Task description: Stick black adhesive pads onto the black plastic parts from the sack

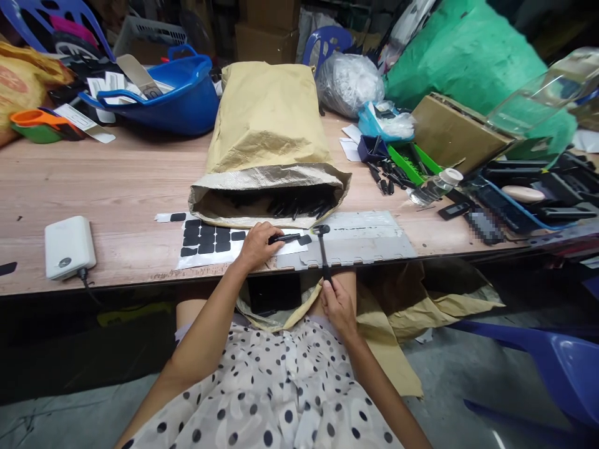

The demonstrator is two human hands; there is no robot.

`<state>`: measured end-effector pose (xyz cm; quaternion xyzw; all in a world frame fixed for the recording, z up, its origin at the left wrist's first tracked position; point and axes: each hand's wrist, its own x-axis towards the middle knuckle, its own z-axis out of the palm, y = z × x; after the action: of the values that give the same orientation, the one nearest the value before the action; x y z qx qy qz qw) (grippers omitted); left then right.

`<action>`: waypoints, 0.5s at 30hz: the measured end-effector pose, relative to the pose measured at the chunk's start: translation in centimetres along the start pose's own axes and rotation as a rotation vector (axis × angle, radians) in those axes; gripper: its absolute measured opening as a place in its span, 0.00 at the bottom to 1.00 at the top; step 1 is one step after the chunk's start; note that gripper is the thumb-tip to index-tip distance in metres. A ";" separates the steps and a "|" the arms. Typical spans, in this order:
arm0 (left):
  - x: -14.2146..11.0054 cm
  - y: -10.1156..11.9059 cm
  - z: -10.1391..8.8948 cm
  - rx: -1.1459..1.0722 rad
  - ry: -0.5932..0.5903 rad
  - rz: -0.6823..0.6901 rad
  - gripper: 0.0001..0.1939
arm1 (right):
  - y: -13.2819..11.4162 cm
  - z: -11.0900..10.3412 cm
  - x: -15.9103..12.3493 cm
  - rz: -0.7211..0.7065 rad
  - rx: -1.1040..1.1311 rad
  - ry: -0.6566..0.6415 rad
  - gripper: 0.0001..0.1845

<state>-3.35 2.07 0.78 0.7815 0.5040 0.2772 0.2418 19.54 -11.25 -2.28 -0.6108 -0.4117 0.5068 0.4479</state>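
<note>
My right hand (337, 305) is closed round the black handle of a small hammer (322, 249), its head up over the table's front edge. My left hand (259, 244) rests on the table with its fingers closed on a slim black pen-like part (286, 237), which points toward the hammer head. Under and beside this hand lies a white sheet with black rounded stickers (206, 238). A flat grey board (365, 237) lies to the right, below the hammer head. Just behind, a tan woven sack (271, 118) opens toward me, with many slim black parts (302, 204) inside.
A white power bank (70, 247) with a cable sits at the left. Behind stands a blue basin (163, 100). To the right are a green tray (412, 163), a clear bottle (437, 186) and loose black parts. A second sack (421, 293) hangs below the table edge.
</note>
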 end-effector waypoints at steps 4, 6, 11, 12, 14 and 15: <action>0.3 -0.3 0.6 0.015 -0.002 0.000 0.10 | 0.6 0.2 -0.7 -0.027 -0.064 -0.035 0.21; 0.5 -0.5 0.7 0.019 0.002 -0.001 0.10 | 0.5 0.5 -0.9 -0.025 -0.051 -0.039 0.22; 0.7 -0.6 0.9 0.031 -0.010 -0.014 0.10 | -0.4 1.4 -1.1 -0.050 -0.063 -0.022 0.23; 0.7 -0.5 0.9 0.029 -0.014 -0.014 0.10 | -0.7 1.5 -1.1 -0.064 -0.087 -0.017 0.22; 0.8 -0.5 0.9 0.021 -0.019 -0.015 0.10 | -1.1 1.6 -1.1 -0.094 -0.147 -0.018 0.22; 0.8 -0.4 0.9 0.020 -0.020 -0.016 0.10 | -1.3 1.7 -1.0 -0.107 -0.180 -0.022 0.21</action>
<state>-2.80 2.87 0.02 0.7826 0.5103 0.2625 0.2413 17.68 -11.69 -0.87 -0.6199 -0.4926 0.4499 0.4131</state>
